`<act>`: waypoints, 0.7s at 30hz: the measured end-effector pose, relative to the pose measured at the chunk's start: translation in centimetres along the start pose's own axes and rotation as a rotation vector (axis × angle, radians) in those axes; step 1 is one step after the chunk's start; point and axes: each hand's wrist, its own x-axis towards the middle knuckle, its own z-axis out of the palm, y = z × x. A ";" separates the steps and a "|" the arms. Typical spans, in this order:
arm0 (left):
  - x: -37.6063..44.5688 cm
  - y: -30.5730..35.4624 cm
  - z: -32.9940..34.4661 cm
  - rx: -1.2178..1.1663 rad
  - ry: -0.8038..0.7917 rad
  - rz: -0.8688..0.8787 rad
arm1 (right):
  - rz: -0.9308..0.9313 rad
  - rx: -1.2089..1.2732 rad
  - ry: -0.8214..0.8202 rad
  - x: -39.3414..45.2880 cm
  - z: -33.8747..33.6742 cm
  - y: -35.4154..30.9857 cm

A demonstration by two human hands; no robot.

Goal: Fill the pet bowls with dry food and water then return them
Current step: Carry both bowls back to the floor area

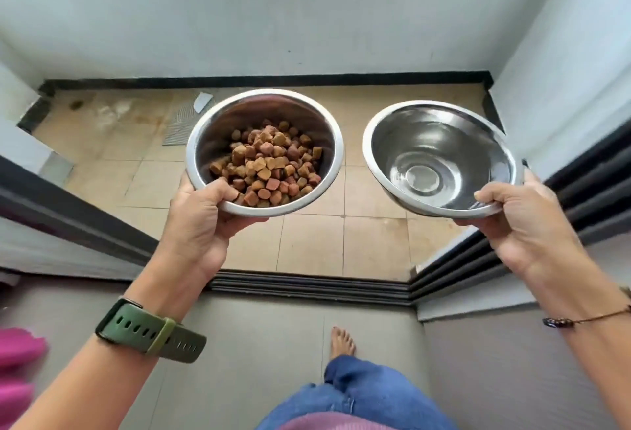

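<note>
My left hand [201,221] grips the near rim of a steel bowl [218,122] heaped with brown dry kibble [269,166], thumb hooked over the edge. My right hand [522,221] grips the near rim of a second steel bowl [440,132] that holds clear water, thumb on the rim. Both bowls are held level in the air, side by side, above a beige tiled balcony floor [314,245].
A black sliding-door track [307,284] crosses the floor just ahead of my bare foot [342,342]. White walls close in the balcony on three sides. A grey grid scoop [186,119] lies on the tiles at the back left. Pink slippers [17,371] sit at the left edge.
</note>
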 end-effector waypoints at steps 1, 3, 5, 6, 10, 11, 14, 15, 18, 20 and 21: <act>0.9 0.4 0.6 -0.010 0.003 0.010 | 0.001 0.002 -0.014 1.2 0.8 -0.5; 2.8 1.0 1.7 -0.045 0.008 0.028 | 0.005 -0.009 -0.042 3.5 2.4 -1.6; 4.4 1.2 2.7 -0.074 0.012 0.041 | 0.001 -0.022 -0.056 5.5 3.8 -2.6; 5.2 1.4 3.3 -0.091 0.019 0.041 | -0.008 -0.027 -0.062 6.8 4.5 -3.1; 8.1 2.1 5.2 -0.133 0.045 0.025 | -0.009 -0.019 -0.086 11.2 6.9 -5.0; 8.9 2.4 5.8 -0.132 0.054 0.034 | -0.004 -0.022 -0.085 12.4 7.6 -5.4; 11.8 3.2 7.5 -0.119 0.095 0.066 | -0.006 -0.008 -0.084 16.0 9.3 -6.1; 12.8 3.3 8.0 -0.116 0.100 0.071 | -0.008 -0.001 -0.083 17.3 9.8 -6.1; 17.2 3.4 9.9 -0.094 0.119 0.058 | 0.007 0.011 -0.050 22.2 11.5 -6.0; 20.2 3.3 11.3 -0.084 0.137 0.049 | 0.001 0.025 -0.028 25.4 12.8 -6.0; 22.3 3.3 12.1 -0.084 0.141 0.044 | -0.002 0.036 -0.015 27.3 13.6 -6.0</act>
